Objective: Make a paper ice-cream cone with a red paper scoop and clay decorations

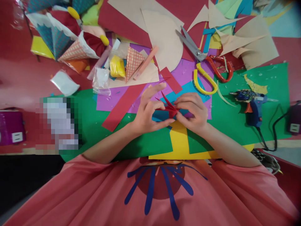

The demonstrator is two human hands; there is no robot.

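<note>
Between my two hands is a small folded piece of red paper (172, 110), its layers fanned apart toward the upper left. My left hand (151, 110) curves around its left side, thumb below and fingers above, the index finger raised. Pinched at its right end, the paper sits in the fingertips of my right hand (194, 111). Under the hands lie purple (113, 102), blue and green (138, 144) sheets. A red paper strip (124, 108) slants to the left of my left hand, and a shorter red strip (171, 80) lies just beyond the fingers.
Scissors (199, 58) with red and yellow handles lie open beyond my right hand. A blue glue gun (255, 106) with a black cord rests at the right. Fabric and paper cones (63, 37), small plastic packets (117, 66) and beige paper scraps (254, 44) crowd the far side.
</note>
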